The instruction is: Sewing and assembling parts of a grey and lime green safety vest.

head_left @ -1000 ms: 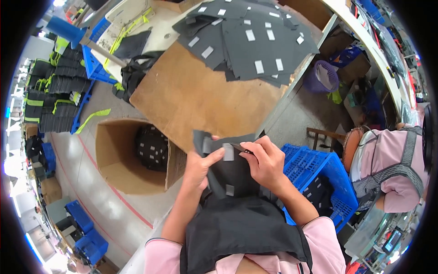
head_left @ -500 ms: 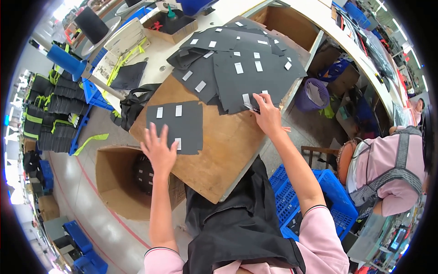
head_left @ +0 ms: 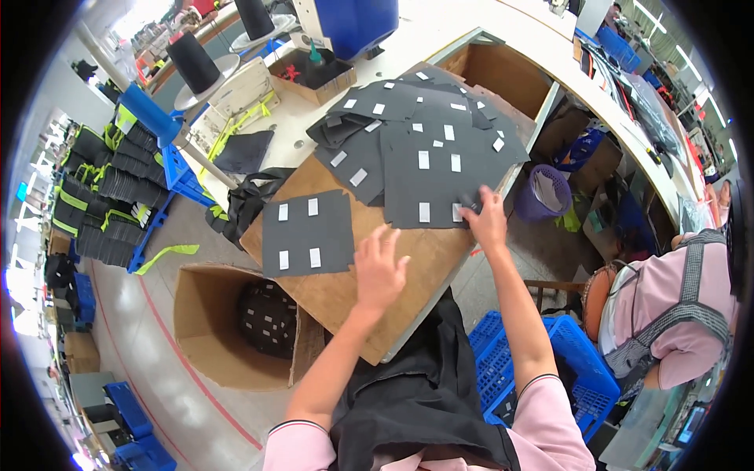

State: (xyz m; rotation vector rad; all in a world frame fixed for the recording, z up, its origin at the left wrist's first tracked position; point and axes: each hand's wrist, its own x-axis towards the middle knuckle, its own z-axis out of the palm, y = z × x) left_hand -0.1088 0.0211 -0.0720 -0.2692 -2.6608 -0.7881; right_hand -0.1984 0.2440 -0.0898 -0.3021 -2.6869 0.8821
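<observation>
My left hand (head_left: 381,271) is raised over the bare front part of a brown board (head_left: 385,314), fingers spread, with nothing in it. Left of it lies a dark grey square sheet (head_left: 298,235) with several white rectangular labels. My right hand (head_left: 488,221) is at the near right corner of another labelled dark grey sheet (head_left: 408,184), thumb beside a white label and fingers bent at the edge; the fingertips are partly smeared. This sheet lies on top of an overlapping pile of similar sheets (head_left: 357,149).
Below the board's left side stands an open cardboard box (head_left: 208,314) with labelled dark pieces inside. Blue crates (head_left: 581,369) stand to the right, near a seated person (head_left: 667,298). A purple basket (head_left: 542,192) is under the white table (head_left: 503,39). Thread cones (head_left: 192,63) stand far left.
My left hand has left the left sheet and moved right, uncovering its labels. The top sheet of the pile has straightened and come nearer with my right hand. The view has shifted slightly.
</observation>
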